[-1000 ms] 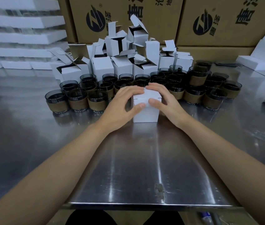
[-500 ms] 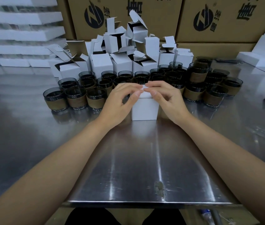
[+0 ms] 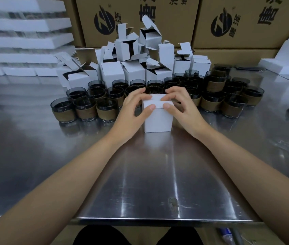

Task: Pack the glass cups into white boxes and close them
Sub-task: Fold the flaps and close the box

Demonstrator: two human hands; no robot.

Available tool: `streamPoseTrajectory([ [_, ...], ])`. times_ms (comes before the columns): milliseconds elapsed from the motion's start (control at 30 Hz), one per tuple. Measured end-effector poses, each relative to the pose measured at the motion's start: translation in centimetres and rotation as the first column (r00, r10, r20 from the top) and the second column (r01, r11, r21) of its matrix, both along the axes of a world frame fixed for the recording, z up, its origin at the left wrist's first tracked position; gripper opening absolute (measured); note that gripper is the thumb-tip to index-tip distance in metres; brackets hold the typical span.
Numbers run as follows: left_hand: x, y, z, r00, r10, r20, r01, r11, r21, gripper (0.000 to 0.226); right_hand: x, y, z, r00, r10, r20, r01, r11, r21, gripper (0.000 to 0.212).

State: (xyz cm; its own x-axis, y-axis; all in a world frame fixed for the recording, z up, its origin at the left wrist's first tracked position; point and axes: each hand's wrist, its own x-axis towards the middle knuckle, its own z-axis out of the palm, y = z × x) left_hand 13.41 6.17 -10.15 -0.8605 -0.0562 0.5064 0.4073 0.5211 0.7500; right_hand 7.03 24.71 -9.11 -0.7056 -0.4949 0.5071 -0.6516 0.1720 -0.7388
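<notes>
Fingers (image 3: 139,97) of left hand (image 3: 131,112) and right hand (image 3: 182,107) pinch white box (image 3: 158,119).

A white box (image 3: 158,119) stands upright on the steel tabletop (image 3: 149,174) with its lid folded down. The left grip (image 3: 133,106) and the right grip (image 3: 181,105) hold its top from either side, fingers curled over the lid and both thumbs pressed on the front edge. Just behind it, dark glass cups (image 3: 84,109) with brown sleeves spread in rows across the tabletop. Behind these sits a pile of open white boxes (image 3: 112,75) with their flaps up. Brown cartons (image 3: 175,20) line the back, and white foam sheets (image 3: 21,25) are stacked at the left
</notes>
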Motion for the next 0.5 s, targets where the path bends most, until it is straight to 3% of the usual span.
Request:
streamPoseTrajectory([
  [133,-0.1,0.1,-0.1,0.997,-0.015,-0.072,0.012,0.999,-0.033,0.031,0.0,1.0,0.3,0.998,0.037,0.051,-0.045,0.987,0.155,0.039],
  [200,-0.2,0.3,0.0,0.988,-0.002,-0.154,-0.006,0.999,-0.048,0.034,0.2,1.0,1.0,0.988,0.059,0.142,-0.077,0.989,0.124,0.043],
  [333,-0.8,1.2,0.1,0.973,0.097,-0.208,-0.102,0.995,-0.011,0.053,-0.4,2.2,3.6,0.994,-0.059,0.092,0.055,0.998,0.039,0.048],
  [433,-2.0,1.8,-0.2,0.923,0.228,-0.310,-0.315,0.910,-0.269,0.063,-1.6,3.6,5.5,0.973,-0.227,0.031,0.229,0.972,-0.053,0.048],
  [500,-2.9,2.2,-0.1,0.913,0.242,-0.328,-0.366,0.841,-0.399,0.062,-2.7,4.2,6.6,0.940,-0.339,-0.024,0.337,0.939,-0.075,0.048],
])
